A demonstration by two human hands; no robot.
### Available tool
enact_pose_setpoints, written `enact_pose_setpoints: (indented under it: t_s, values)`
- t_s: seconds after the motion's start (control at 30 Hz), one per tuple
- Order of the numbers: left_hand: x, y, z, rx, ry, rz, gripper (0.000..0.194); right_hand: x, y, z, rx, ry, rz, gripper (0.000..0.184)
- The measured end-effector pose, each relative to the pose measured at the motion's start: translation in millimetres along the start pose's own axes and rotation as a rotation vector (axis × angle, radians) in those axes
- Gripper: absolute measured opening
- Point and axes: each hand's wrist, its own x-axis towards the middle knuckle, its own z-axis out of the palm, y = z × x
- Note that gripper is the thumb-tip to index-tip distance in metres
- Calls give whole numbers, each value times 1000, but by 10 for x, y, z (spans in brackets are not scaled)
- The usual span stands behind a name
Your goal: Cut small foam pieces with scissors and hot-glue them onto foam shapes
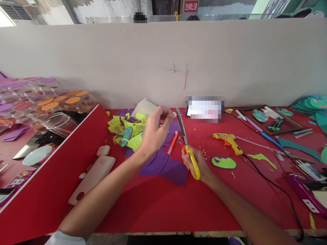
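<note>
Right hand [195,161] grips yellow-handled scissors [186,144], metal blades up, just above the floppy purple foam sheet [166,166]. Left hand [155,131] pinches something tiny, can't tell what. Glossy red table [158,204], plain grey partition [102,58] behind.

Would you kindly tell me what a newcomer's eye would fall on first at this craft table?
At the centre, the right hand holds yellow-handled scissors, blades up, beside the raised left hand pinching something small. Beneath them purple felt sheets lie on the red tabletop, with a heap of neon-yellow scraps to the left and a yellow glue gun to the right.
</note>
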Motion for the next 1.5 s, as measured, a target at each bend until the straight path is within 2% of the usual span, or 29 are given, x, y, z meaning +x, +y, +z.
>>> enact_pose_setpoints:
  t_s: [0.2, 0.5, 0.67, 1.5]
  values:
    - [-20, -6, 30, 4, -58, 13, 13, 13, 32, 61, -5, -15, -24, 60]
    - [-35, -32, 61, -18, -75, 18, 15, 0, 76, 43, 15, -30, -69, 56]
    - [-48, -27, 80, -19, -86, 27, 15, 7, 91, 57, 34, 12, -67, 57]
    - [-65, -25, 97, 8, -71, 23, 16, -13, 69, 30, 40, 23, -82, 60]
